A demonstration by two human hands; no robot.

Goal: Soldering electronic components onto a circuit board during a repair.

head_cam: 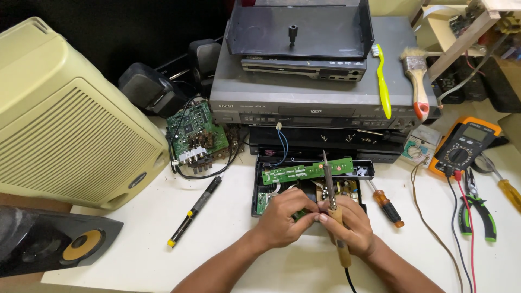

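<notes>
Over open black unit, soldering iron btwn right-hand fingers.

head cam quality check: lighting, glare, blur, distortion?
Head view: even, soft light, with only faint shadows under the left hand and right hand; no strong glare on the white table; the soldering iron and green circuit strip look sharp; wide-lens bending shows at the edges, on the cream speaker.

Orange multimeter at right: small grey screen (seemingly blank).
</notes>
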